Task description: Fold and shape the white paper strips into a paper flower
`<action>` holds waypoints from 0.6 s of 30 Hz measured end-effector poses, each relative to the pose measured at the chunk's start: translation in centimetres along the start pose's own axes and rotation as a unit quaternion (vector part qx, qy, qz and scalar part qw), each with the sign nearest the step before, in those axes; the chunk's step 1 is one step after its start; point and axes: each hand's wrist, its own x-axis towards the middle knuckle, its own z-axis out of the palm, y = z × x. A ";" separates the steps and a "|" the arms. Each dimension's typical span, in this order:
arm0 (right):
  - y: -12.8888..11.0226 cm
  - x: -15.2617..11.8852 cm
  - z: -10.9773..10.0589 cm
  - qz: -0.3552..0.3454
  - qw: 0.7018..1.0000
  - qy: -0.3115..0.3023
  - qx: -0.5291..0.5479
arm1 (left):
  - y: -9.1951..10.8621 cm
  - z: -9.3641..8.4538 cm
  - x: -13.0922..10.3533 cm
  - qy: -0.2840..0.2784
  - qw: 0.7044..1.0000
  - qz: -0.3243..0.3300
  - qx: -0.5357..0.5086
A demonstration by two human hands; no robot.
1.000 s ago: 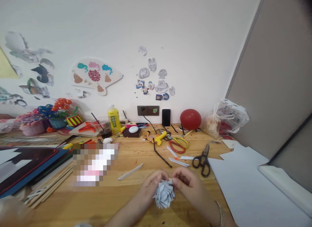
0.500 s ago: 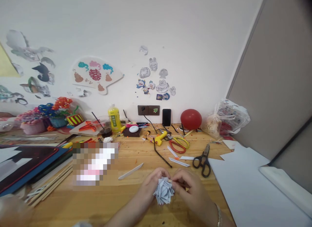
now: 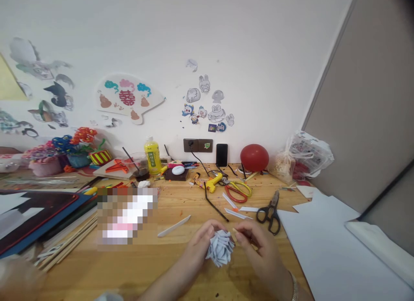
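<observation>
My left hand (image 3: 202, 240) is closed around a pale blue-white paper flower (image 3: 220, 248) made of many folded, layered petals. The flower is held above the wooden table, its face tilted up toward me. Just to its right, my right hand (image 3: 254, 240) pinches a small light-coloured stick end (image 3: 234, 231) between thumb and fingertips, close to the flower's edge. Most of that piece is hidden by the fingers. Nearest beyond the hands lie a thin white paper strip (image 3: 174, 226) and a black bent pipe cleaner (image 3: 215, 206).
Black-handled scissors (image 3: 269, 214) lie beside white card sheets (image 3: 330, 232) at right. Farther back are a yellow glue gun (image 3: 213, 183), red-handled scissors (image 3: 236, 193), a red balloon (image 3: 254, 158) and a yellow drink bottle (image 3: 152, 156). Wooden sticks (image 3: 69, 245) lie left, near a blurred hand (image 3: 19, 275).
My right hand has drawn slightly right, away from the flower, with the small piece between its fingers. The flower has turned a little in my left hand.
</observation>
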 end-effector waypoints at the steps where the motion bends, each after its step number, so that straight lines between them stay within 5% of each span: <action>1: -0.1 0.0 -0.1 -0.017 1.000 -0.019 -0.011 | 0.0 0.0 0.0 0.003 1.000 0.001 -0.003; 9: -0.6 0.3 -0.3 -0.142 0.986 -0.036 -0.083 | 0.3 0.1 -0.1 0.031 0.999 0.001 0.006; 18: -0.5 0.3 -0.2 -0.131 0.989 -0.049 -0.051 | 0.6 0.3 -0.1 0.027 0.999 0.018 0.025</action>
